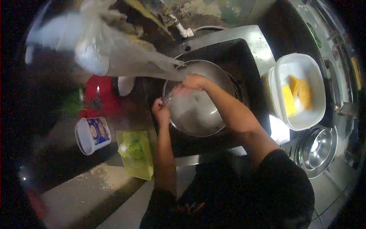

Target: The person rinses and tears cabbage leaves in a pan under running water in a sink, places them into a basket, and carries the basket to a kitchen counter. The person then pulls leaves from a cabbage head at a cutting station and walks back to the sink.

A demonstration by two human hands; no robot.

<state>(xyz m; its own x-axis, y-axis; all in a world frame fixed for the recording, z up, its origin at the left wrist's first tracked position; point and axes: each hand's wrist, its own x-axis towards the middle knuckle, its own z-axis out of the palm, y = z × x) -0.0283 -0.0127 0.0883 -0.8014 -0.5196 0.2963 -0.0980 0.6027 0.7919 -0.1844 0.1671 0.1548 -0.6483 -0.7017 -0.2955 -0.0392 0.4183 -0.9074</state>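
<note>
A large round metal basin [202,110] sits inside the dark sink [244,57], with cloudy liquid or a pale surface in it. Over its upper left part, my right hand [194,83] is closed on the narrow end of a translucent plastic bag [133,57], which stretches to the upper left and is blurred. Something reddish shows just below that hand, too blurred to name. My left hand [161,111] is closed at the basin's left rim; what its fingers hold, if anything, is hard to make out.
A white tub [322,76] with yellow and orange pieces stands right of the sink, metal bowls [318,149] below it. On the left are a blue-labelled white container [85,137], a yellow-green basket [146,160] and a red item [101,91]. A white pipe fitting [187,32] is behind.
</note>
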